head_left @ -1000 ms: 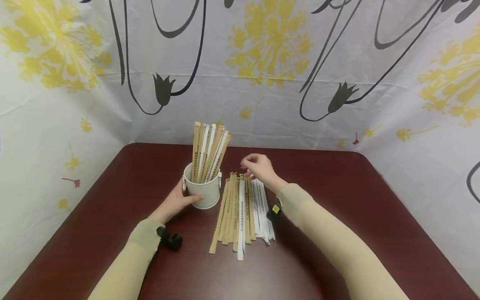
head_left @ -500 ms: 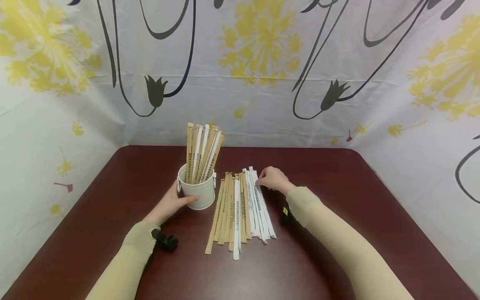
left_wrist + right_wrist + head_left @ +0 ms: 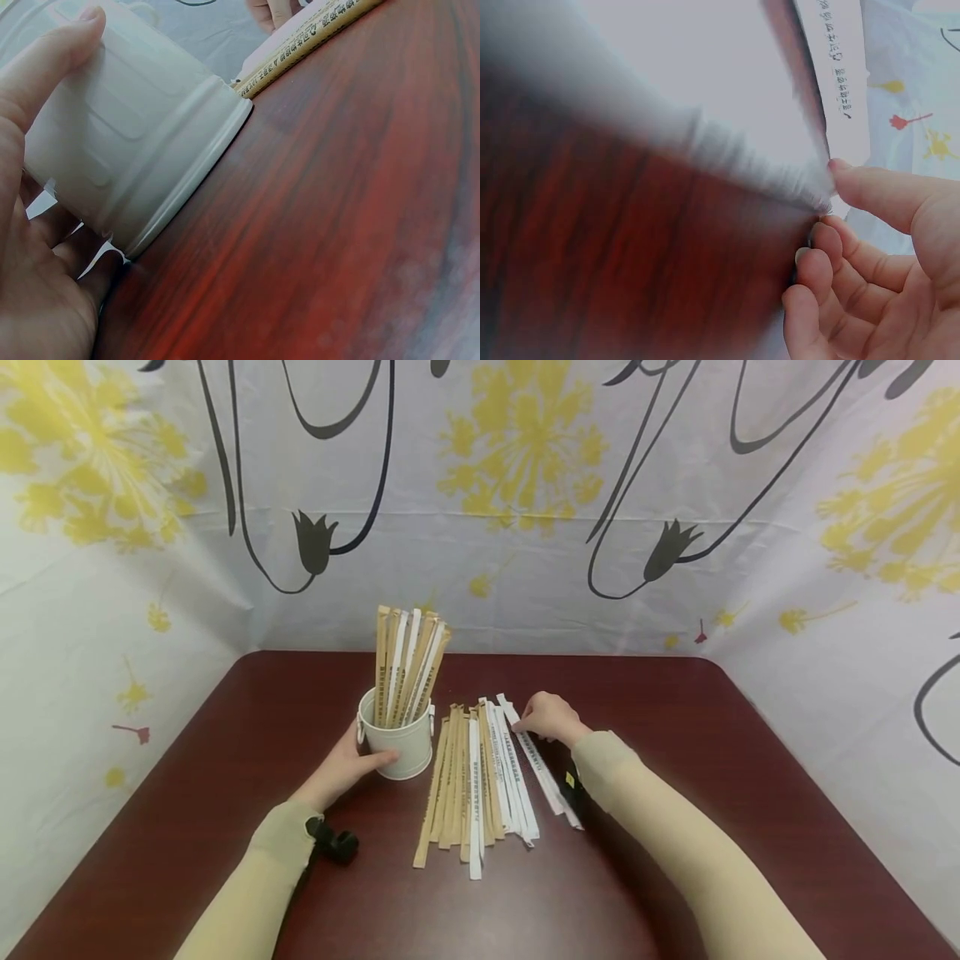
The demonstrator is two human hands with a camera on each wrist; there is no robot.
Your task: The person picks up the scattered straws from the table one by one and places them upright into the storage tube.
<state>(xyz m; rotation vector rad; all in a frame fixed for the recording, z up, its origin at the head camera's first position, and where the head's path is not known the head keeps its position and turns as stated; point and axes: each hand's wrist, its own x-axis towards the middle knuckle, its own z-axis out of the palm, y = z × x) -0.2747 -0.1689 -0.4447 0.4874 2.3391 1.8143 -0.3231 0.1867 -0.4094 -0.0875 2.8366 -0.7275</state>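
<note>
My left hand (image 3: 347,770) grips a small white metal bucket (image 3: 408,750) from its left side, thumb across the front. Brown and white paper-wrapped straws (image 3: 405,668) stand in the bucket, leaning slightly right. To its right, brown wrapped straws (image 3: 442,793) lie side by side on the table, with a white one (image 3: 475,802) on top of them. White wrapped straws (image 3: 512,772) lie along their right side. My right hand (image 3: 551,718) pinches the far end of a white wrapped straw (image 3: 538,764) between thumb and index finger; another lies close along it, splayed from the row.
The dark red table (image 3: 360,893) reaches a white cloth backdrop (image 3: 525,602) with yellow and grey flower prints behind and on both sides. A black wrist camera (image 3: 335,842) sits by the left sleeve.
My right hand has come from above the straws to the white ones' far end, and a couple of those have swung rightward away from the row. The left hand keeps holding the bucket.
</note>
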